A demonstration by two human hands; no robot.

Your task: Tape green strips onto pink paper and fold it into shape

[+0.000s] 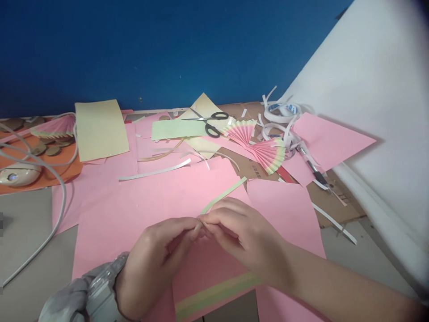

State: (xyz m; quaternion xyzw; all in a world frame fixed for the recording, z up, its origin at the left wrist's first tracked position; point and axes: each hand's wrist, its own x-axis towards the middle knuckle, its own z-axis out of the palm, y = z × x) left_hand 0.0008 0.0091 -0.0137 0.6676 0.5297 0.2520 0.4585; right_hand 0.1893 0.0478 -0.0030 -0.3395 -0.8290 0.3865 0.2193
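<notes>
My left hand (157,255) and my right hand (248,237) meet at the fingertips over the pink paper, thumb and index finger of each pinched together. Between them is the near end of a narrow green paper strip (225,194), mostly hidden by the fingers. The strip's far end slants up and right past my right hand. Beneath the hands lies a pink sheet (214,264) with yellow and green bands along its near edge. A larger pink sheet (127,219) spreads out behind it.
Black-handled scissors (212,129), a pleated pink paper fan (256,147) and white tape rolls (279,112) lie at the back. A pen (315,172) is at right. White strips (154,171) are scattered about. A white cable (62,210) loops at left beside coins (53,150).
</notes>
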